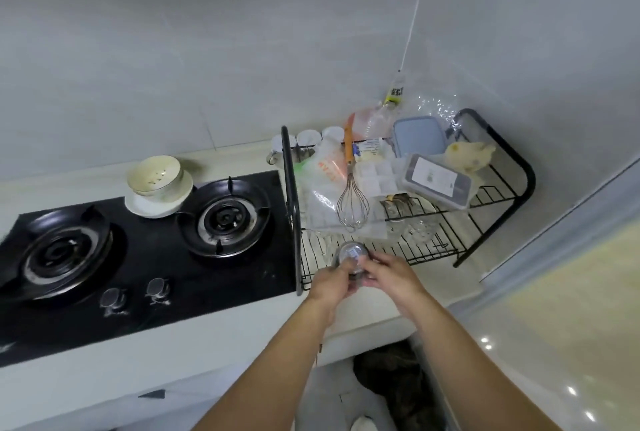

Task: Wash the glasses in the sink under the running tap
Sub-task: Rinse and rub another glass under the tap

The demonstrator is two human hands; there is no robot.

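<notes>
Glass [351, 259], clear, seen from the head view, is held over the front edge of a black wire rack [292, 205] at the counter's [242, 333] right end. The left hand [330, 283] grips its left side and the right hand [388, 274] curls around its right. A whisk [351, 209] lies on the rack. A stove [149, 257] sits to the left, with bowls [156, 181] at its back edge.

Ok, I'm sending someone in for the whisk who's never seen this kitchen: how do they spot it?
Right of the black two-burner hob stands a cluttered black wire rack. The whisk lies on top of the clutter, near the rack's left side. It alone has an orange handle and a steel wire balloon.
</notes>
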